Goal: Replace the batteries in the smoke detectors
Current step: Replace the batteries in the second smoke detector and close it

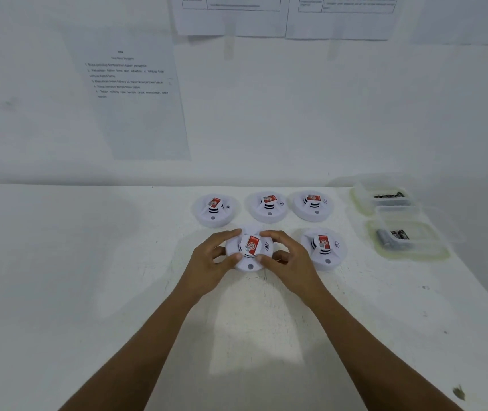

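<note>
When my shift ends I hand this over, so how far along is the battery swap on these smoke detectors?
Done: nothing visibly; all five detectors sit closed, face up. In hand: the left hand and right hand grip the front-left detector, not yet opened. Left: the front-right detector and three back-row detectors; batteries lie in the near tub and far tub.

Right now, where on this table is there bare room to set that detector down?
The table is bare along its left side, left of the left hand and the back-row detectors, and along the near edge beside the forearms. Right is crowded: the front-right detector beside the right hand, then two battery containers. Both hands grip the held detector.
</note>
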